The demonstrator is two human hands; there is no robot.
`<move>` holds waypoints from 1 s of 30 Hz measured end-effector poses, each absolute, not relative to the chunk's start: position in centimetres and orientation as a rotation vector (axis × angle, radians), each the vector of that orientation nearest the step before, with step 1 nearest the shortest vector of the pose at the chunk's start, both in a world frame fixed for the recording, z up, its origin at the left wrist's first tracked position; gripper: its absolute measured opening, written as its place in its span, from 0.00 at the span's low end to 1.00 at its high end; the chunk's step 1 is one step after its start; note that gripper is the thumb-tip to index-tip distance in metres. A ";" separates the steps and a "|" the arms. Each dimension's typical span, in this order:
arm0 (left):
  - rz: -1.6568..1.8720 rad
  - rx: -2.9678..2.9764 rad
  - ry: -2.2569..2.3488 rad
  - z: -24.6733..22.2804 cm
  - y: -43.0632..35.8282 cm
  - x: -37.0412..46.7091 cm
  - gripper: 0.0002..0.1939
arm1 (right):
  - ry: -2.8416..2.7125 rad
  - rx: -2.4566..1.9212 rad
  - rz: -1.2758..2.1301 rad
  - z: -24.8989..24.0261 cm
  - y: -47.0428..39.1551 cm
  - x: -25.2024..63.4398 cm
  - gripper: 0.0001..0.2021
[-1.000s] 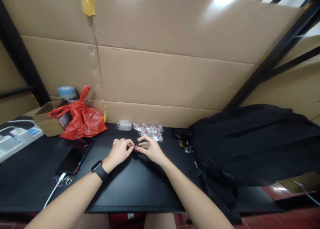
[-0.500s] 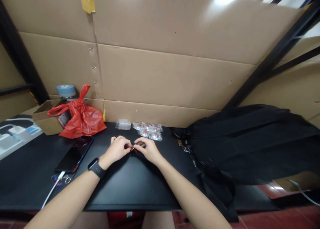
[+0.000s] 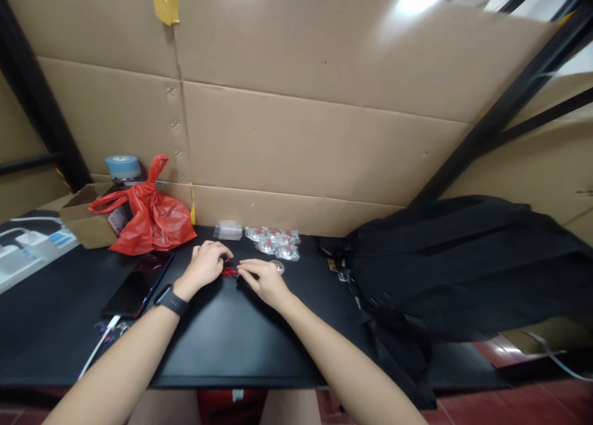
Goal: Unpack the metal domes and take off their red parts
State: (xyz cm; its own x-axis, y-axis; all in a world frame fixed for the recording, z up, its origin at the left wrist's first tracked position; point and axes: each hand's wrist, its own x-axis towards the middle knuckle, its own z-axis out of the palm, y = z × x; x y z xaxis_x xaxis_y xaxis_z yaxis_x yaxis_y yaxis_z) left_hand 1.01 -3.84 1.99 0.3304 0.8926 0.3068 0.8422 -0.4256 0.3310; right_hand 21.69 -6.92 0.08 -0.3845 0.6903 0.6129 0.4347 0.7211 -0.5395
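A thin red cord point(image 3: 228, 272) lies bunched between my two hands on the black table. My left hand point(image 3: 207, 265) is curled at the cord's left side, its fingertips by a red strand. My right hand point(image 3: 264, 280) pinches the cord's right end between thumb and fingers. Beyond the right hand's knuckles lies a small round disc point(image 3: 278, 266), partly hidden. Several clear packets with silvery and red contents point(image 3: 286, 252) sit behind it, and a stack of clear plastic sleeves point(image 3: 228, 230) lies to their left.
On the left are a red plastic bag point(image 3: 157, 224), a cardboard box point(image 3: 88, 221), a blue-lidded container point(image 3: 124, 167), a phone point(image 3: 134, 289) with its cable and a power strip point(image 3: 28, 261). A black backpack point(image 3: 463, 270) covers the right side. Cardboard point(image 3: 296, 147) walls the back.
My hands have moved apart, the left one shifting left and the right one slightly left. More red cord shows between them, and the round disc has come into view behind my right hand.
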 end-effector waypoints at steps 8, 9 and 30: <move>0.721 2.474 1.784 0.1 -1.7 0.0 0.18 | -2.068 -0.889 0.426 0.2 -7.4 21.7 0.10; 0.695 2.474 1.772 -0.2 -1.5 0.1 0.19 | -2.080 -0.885 0.430 0.1 -7.5 21.6 0.11; 0.639 2.473 1.762 -1.6 -0.4 0.3 0.24 | -2.129 -0.976 0.351 -1.0 -6.8 21.1 0.21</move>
